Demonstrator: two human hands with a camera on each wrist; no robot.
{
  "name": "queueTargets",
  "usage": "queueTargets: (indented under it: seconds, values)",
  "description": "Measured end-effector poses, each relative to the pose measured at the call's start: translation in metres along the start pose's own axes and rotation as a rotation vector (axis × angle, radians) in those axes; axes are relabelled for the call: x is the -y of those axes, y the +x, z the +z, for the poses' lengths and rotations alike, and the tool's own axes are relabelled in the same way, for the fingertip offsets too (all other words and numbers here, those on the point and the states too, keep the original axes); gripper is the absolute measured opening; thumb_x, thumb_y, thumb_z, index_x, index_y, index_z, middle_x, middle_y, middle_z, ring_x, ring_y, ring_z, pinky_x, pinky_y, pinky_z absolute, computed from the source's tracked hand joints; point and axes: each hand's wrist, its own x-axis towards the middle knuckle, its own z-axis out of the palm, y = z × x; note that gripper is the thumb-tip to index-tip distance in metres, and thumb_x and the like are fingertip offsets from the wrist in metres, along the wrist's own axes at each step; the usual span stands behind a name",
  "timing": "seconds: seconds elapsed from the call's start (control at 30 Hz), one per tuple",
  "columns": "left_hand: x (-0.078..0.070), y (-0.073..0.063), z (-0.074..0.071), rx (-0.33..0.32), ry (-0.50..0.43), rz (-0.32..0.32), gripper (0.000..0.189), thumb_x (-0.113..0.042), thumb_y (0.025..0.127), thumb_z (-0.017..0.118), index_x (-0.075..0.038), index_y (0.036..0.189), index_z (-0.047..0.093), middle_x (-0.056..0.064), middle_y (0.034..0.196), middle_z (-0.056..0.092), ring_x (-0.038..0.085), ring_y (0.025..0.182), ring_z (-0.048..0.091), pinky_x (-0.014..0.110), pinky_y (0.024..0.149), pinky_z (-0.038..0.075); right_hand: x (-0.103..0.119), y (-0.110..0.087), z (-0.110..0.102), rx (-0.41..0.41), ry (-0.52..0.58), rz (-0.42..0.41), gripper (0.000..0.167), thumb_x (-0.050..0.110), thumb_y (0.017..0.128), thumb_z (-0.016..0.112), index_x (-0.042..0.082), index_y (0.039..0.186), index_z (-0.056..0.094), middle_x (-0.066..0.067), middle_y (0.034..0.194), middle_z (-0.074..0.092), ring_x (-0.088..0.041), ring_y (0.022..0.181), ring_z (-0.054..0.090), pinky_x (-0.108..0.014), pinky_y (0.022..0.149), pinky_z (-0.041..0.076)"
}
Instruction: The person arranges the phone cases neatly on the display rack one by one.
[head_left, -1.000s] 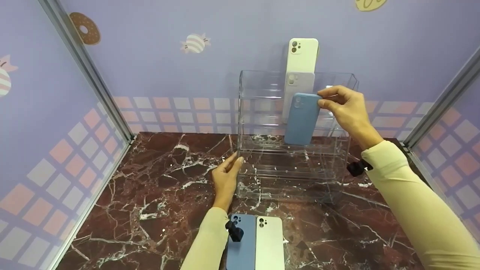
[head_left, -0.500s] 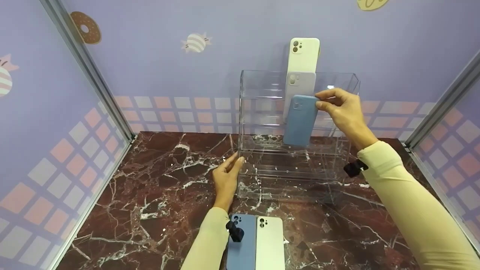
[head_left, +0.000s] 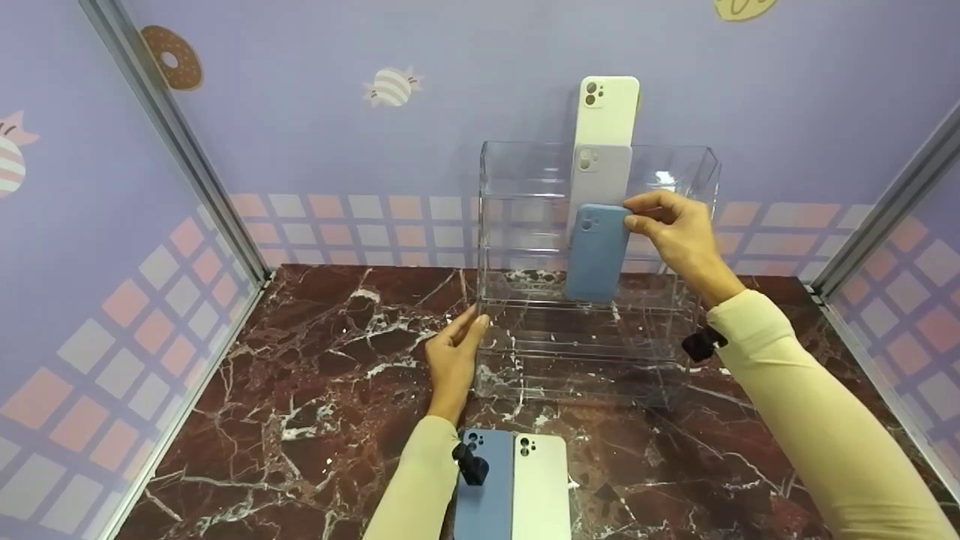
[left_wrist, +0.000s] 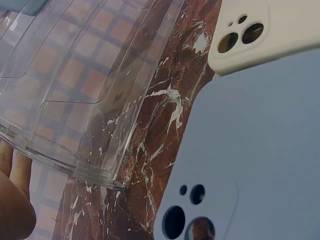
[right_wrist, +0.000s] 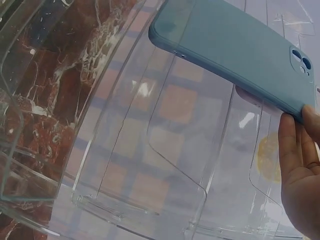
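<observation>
A light blue phone case [head_left: 598,255] stands nearly upright at a middle tier of the clear tiered rack [head_left: 585,352]. My right hand [head_left: 679,232] pinches its upper right edge between thumb and fingers; the right wrist view shows the case's lower end [right_wrist: 172,30] behind a clear panel. Behind it, a pale lilac case [head_left: 604,172] and a cream case [head_left: 609,112] stand in higher tiers. My left hand [head_left: 454,356] rests against the rack's left side, thumb at the front edge; its fingertips are partly hidden, also in the left wrist view.
Two more cases, one blue [head_left: 484,502] and one cream [head_left: 541,487], lie side by side on the dark red marbled table [head_left: 315,420], in front of the rack. A patterned wall [head_left: 337,150] stands close behind, with side panels left and right.
My right hand has lowered the light blue case and shifted it slightly left, so more of the lilac case shows. My left hand stays against the rack.
</observation>
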Motion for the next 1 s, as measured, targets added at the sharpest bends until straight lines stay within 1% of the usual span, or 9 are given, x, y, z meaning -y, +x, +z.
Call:
queueTargets:
  seconds: [0.17,0.33,0.4,0.57,0.67,0.8,1.0]
  values:
    - [0.0006,0.0008,-0.0021,0.015,-0.025,0.011,0.032,-0.011,0.094,0.083,-0.002,0.124,0.078,0.014,0.104,0.08,0.011,0.089,0.075,0.022,0.08,0.058,0.0003,-0.0005,0.0021,0.009,0.003,-0.014,0.026,-0.003,0.096,0.077,-0.01,0.121,0.073,-0.014,0.111,0.075,-0.008,0.093,0.071,-0.022,0.088,0.057]
    - [-0.0014,-0.0002,-0.0043,0.028,-0.016,0.016,0.032,-0.014,0.095,0.082,-0.003,0.125,0.078,0.013,0.104,0.08,0.015,0.091,0.076,0.024,0.08,0.059,-0.0008,-0.0012,0.0032,0.015,0.009,-0.033,0.027,-0.003,0.096,0.077,-0.011,0.121,0.072,-0.014,0.107,0.075,-0.008,0.09,0.071,-0.021,0.085,0.058]
    - [-0.0014,-0.0006,-0.0051,0.033,-0.01,0.014,0.033,-0.015,0.095,0.082,-0.004,0.126,0.078,0.013,0.104,0.08,0.018,0.093,0.077,0.024,0.08,0.059,-0.002,-0.0019,0.0038,0.022,0.028,-0.025,0.029,-0.005,0.096,0.076,-0.012,0.123,0.071,-0.015,0.108,0.074,-0.009,0.09,0.071,-0.023,0.086,0.059]
    - [-0.001,-0.001,-0.0055,0.045,-0.013,0.009,0.033,-0.015,0.096,0.082,-0.005,0.127,0.078,0.011,0.103,0.08,0.026,0.097,0.077,0.024,0.08,0.059,-0.0068,-0.0027,0.0061,0.033,0.068,-0.019,0.034,-0.01,0.095,0.074,-0.011,0.128,0.069,-0.023,0.112,0.073,-0.013,0.09,0.074,-0.029,0.085,0.061]
    - [-0.0008,-0.0008,-0.0053,0.039,-0.021,0.008,0.032,-0.014,0.095,0.082,-0.004,0.126,0.078,0.012,0.103,0.08,0.024,0.096,0.077,0.024,0.08,0.058,-0.0084,-0.0026,0.0078,0.022,0.072,-0.02,0.035,-0.012,0.094,0.073,-0.011,0.129,0.069,-0.025,0.112,0.073,-0.015,0.09,0.075,-0.029,0.084,0.062]
    - [-0.0009,-0.0002,-0.0043,0.029,-0.034,0.008,0.032,-0.013,0.095,0.082,-0.003,0.125,0.078,0.013,0.104,0.08,0.018,0.093,0.077,0.024,0.08,0.059,-0.0079,-0.0033,0.0089,0.009,0.065,-0.011,0.035,-0.011,0.094,0.073,-0.01,0.129,0.069,-0.022,0.111,0.072,-0.015,0.091,0.074,-0.029,0.084,0.062]
    - [-0.0001,0.0,-0.0034,0.019,-0.037,0.018,0.033,-0.012,0.094,0.083,-0.002,0.125,0.078,0.015,0.105,0.08,0.02,0.093,0.077,0.024,0.08,0.059,-0.0074,-0.0034,0.0099,-0.003,0.08,-0.013,0.035,-0.011,0.094,0.074,-0.01,0.129,0.07,-0.023,0.11,0.072,-0.014,0.09,0.074,-0.03,0.085,0.062]
